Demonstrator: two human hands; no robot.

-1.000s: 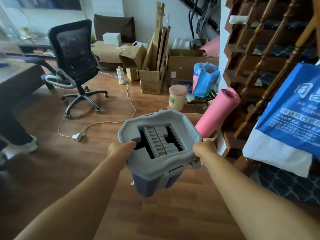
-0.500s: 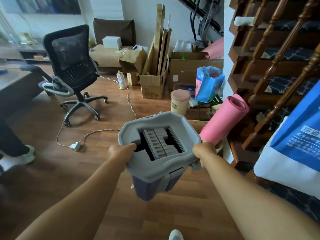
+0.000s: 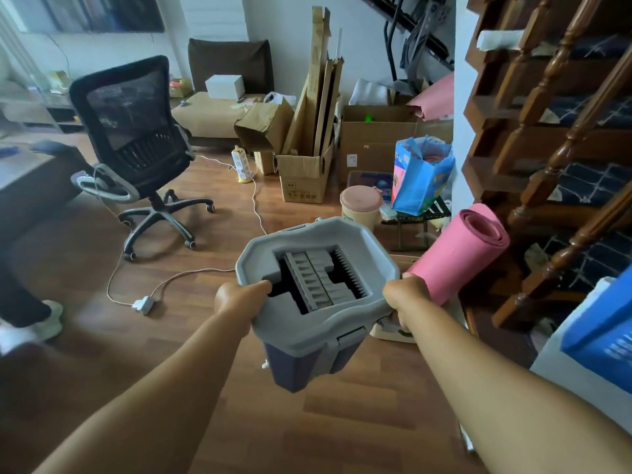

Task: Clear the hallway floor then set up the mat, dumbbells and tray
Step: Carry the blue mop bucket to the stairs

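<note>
head view: grey bucket (image 3: 318, 292) held off the wooden floor (image 3: 307, 422), out in front, roughly level. left hand (image 3: 236, 299) grip closed over its near-left rim; right hand (image 3: 407, 295) grip closed on the right rim. judged step: carrying the bucket away, part of clearing the floor. to do it well, hold both rims level, carry it low, pick a bare patch off the walking line and set it flat before letting go. rolled pink mat (image 3: 458, 254) leans just right of the bucket, near the right hand, beside the staircase (image 3: 564, 131); not yet laid out. dumbbells and tray not made out. in the way: white cable and plug (image 3: 143, 304) across the floor ahead-left, office chair (image 3: 133, 131) beyond, cardboard boxes (image 3: 304, 179), pink-lidded bin (image 3: 360, 206) and blue bag (image 3: 420, 176) ahead. someone's shoe (image 3: 44, 319) at the left edge.
</note>
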